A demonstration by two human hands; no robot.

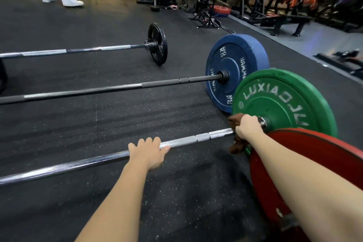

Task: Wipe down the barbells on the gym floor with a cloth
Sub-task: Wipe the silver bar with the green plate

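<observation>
Three barbells lie side by side on the black rubber floor. The nearest chrome bar [78, 165] carries a green plate [284, 102]. My left hand [148, 153] grips this bar near its middle, fingers curled over the top. My right hand [248, 126] holds a brown cloth [234, 122] wrapped round the same bar right beside the green plate's collar; part of the cloth hangs below the bar. The middle bar [117, 88] ends in a blue plate [233, 68]. The far bar [78, 51] has a small black plate [158, 44].
A red plate [306, 167] stands close at the right, under my right forearm. Another person's legs in white shoes [71, 1] stand at the far left. Racks, benches and machines [284, 6] line the back and right side.
</observation>
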